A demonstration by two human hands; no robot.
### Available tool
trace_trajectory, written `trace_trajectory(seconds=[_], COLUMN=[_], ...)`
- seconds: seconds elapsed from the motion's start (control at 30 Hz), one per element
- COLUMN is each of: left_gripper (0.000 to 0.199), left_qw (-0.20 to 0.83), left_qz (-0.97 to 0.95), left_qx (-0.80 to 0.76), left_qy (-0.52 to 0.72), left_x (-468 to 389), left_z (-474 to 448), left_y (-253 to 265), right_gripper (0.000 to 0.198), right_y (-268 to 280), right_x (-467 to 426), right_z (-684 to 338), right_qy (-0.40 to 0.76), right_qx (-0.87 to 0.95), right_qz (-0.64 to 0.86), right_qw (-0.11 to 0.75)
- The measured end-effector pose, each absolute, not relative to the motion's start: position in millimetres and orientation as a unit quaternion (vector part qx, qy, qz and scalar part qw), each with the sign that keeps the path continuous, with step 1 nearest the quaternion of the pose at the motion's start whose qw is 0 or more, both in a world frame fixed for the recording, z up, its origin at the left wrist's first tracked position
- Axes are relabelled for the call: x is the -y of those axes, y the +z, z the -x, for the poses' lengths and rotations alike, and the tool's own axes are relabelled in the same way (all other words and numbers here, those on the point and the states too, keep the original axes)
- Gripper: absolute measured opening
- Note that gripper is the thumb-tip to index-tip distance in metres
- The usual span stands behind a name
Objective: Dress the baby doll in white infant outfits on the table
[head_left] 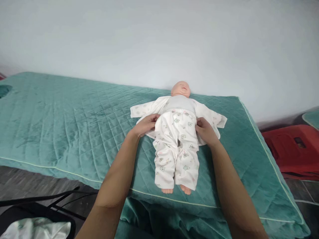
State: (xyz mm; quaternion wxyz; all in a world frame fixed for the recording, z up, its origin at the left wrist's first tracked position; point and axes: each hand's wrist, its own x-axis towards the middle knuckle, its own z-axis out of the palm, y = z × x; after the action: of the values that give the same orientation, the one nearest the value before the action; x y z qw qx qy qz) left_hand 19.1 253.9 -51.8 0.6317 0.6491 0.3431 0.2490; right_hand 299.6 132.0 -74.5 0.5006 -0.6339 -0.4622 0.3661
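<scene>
A baby doll [180, 89] lies face up on a green quilted bed cover, its head toward the wall. It wears white patterned trousers [177, 132] pulled up to its belly, with its toes showing at the cuffs. A white jacket [147, 108] is spread open beneath it, sleeves out to both sides, over a light grey top [178, 102]. My left hand [147, 124] is closed at the trousers' left edge near the waist. Across from it, my right hand [206, 131] pinches the right edge by the waist. The fingertips are partly hidden against the cloth.
The green bed cover [74, 132] stretches far to the left and ends at a piped edge on the right. A pale wall [159, 43] stands behind. Red plastic seating [294, 149] is at the right. A black bag-like thing with white cloth [37, 229] sits low left.
</scene>
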Motion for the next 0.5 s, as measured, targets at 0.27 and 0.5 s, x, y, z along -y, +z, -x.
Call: trace_trajectory(seconds=[0.27, 0.5], left_gripper=[0.027, 0.03], left_qw=[0.659, 0.648], left_qz=[-0.629, -0.635], left_qx=[-0.333, -0.347], left_qy=[0.243, 0.238], left_x=[-253.1, -247.8], left_z=[-21.5, -25.5], left_y=[-48.6, -44.0], right_gripper=[0.016, 0.019], right_y=[-72.3, -73.6], right_x=[-131.1, -130.2], right_z=[-297.6, -299.9], right_qy=[0.364, 0.344], right_qx=[0.464, 0.482], right_qz=[0.638, 0.656], right_qw=[0.495, 0.468])
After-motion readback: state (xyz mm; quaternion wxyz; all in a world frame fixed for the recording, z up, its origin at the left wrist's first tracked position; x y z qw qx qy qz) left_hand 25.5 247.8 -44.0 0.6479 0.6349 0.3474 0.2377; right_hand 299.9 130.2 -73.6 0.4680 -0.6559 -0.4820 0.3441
